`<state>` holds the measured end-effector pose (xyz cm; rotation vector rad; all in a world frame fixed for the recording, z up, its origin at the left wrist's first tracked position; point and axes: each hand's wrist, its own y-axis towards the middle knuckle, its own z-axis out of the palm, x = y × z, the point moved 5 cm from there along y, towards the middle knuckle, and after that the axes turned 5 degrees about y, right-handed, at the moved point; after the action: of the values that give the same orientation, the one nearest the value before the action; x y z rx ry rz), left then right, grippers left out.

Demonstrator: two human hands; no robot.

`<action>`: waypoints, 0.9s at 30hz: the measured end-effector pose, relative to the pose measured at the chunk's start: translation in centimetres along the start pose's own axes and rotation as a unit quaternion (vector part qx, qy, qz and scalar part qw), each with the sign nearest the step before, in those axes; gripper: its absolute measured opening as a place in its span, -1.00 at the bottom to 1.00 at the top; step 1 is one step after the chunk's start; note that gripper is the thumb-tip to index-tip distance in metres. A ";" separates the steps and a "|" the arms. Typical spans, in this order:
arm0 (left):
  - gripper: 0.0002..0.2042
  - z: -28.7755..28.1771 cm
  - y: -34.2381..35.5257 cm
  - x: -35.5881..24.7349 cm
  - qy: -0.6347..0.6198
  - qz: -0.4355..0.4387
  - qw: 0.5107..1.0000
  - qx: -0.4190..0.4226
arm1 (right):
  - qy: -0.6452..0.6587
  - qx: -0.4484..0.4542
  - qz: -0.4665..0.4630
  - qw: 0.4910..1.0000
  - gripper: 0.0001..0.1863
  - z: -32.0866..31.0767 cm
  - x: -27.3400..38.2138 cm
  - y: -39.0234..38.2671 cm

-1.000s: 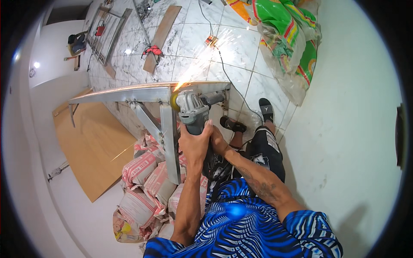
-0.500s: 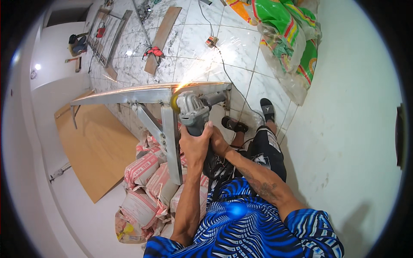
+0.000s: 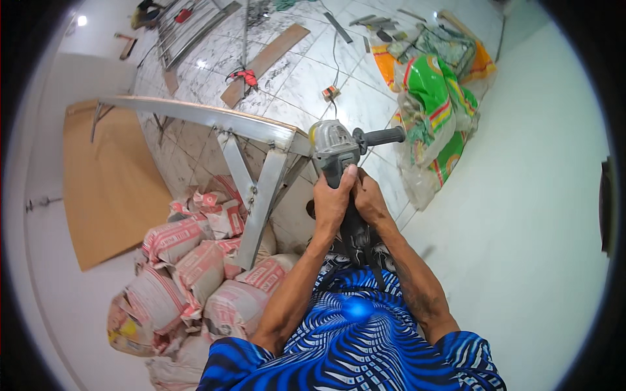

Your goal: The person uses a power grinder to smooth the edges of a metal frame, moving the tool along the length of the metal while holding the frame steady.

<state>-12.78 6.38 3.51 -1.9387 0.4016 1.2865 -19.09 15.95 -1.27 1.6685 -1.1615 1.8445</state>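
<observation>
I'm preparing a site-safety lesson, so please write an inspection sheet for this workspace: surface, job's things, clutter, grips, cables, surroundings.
Surface: marbled tile floor, smudged in places.
Job's things: angle grinder beside metal frame, contact unclear; no sparks visible.
Clutter: red-and-white sacks, green plastic sheeting, brown board.
Grips: left grip and right grip, both bare, closed around angle grinder.
Cables: dark cord meeting orange block on floor.
Surroundings: white wall at right; another person, upper left.

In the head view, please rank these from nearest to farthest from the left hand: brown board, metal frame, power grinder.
From the left hand:
1. Power grinder: in its grip.
2. Metal frame: to its left.
3. Brown board: farther left, beyond that.
</observation>
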 end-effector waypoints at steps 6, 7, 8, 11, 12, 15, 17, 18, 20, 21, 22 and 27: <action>-0.52 0.2 -0.8 -0.6 -0.060 0.025 0.998 0.003 | -0.050 0.032 -0.059 0.997 -0.52 -0.7 3.6 0.1; -0.51 -0.1 -0.9 -0.5 -0.079 0.032 0.996 -0.014 | -0.058 0.050 -0.059 0.995 -0.52 -0.4 4.1 0.1; -0.50 -0.4 -1.2 -0.5 -0.095 0.035 0.995 -0.026 | -0.065 0.063 -0.055 0.994 -0.52 -0.2 4.4 -0.2; -0.48 -1.3 -1.8 -0.6 -0.139 0.041 0.988 -0.049 | -0.086 0.063 -0.052 0.993 -0.52 0.8 5.0 -0.3; -0.47 -1.7 -1.9 -0.9 -0.153 0.043 0.986 -0.053 | -0.098 0.067 -0.042 0.992 -0.52 1.1 5.3 -0.3; -0.50 -2.6 -2.2 -1.3 -0.203 0.004 0.978 -0.035 | -0.150 0.073 -0.022 0.986 -0.50 1.9 6.3 -0.3; -0.51 -3.2 -1.8 -1.2 -0.233 0.000 0.971 -0.057 | -0.209 0.080 -0.020 0.975 -0.50 2.5 6.6 0.5; -0.52 -3.5 -1.5 -1.0 -0.249 -0.004 0.966 -0.068 | -0.221 0.084 -0.014 0.972 -0.49 2.9 6.9 0.8; -0.55 -3.8 -0.8 -0.3 -0.277 0.004 0.958 -0.071 | -0.250 0.097 0.001 0.963 -0.49 3.7 7.7 1.3; -0.56 -4.0 -0.5 -0.1 -0.288 0.006 0.955 -0.068 | -0.267 0.090 0.009 0.959 -0.48 4.1 8.2 1.1; -0.56 -4.4 -0.3 0.2 -0.299 0.009 0.952 -0.066 | -0.271 0.088 0.013 0.958 -0.48 4.5 8.2 1.1; -0.48 -5.6 0.1 1.2 -0.313 -0.032 0.949 -0.017 | -0.289 0.060 0.035 0.955 -0.45 5.3 7.4 1.2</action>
<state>-8.73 2.39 3.57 -1.4437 -0.0081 1.7762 -18.28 9.35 5.07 2.3633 -1.3580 1.5255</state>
